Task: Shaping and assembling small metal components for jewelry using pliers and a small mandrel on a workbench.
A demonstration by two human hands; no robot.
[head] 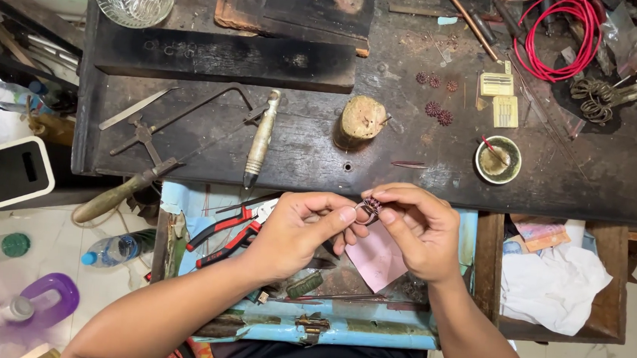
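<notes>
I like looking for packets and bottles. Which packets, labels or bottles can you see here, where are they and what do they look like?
Two small cream card packets, flat and rectangular, on the dark bench at upper right.
Clear plastic bottle with a blue cap, lying on the floor at left.
Clear bottle with a green cap, floor at far left.
Purple pump bottle, white pump, bottom left.
No screens or signs.

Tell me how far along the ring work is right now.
Done: several small reddish beaded pieces lie finished-looking on the dark workbench. In hand: the left hand and right hand pinch a small ring with a dark reddish top between their fingertips, above a pink paper. Left: cannot tell; the red-handled pliers and saw frame lie unused.
</notes>
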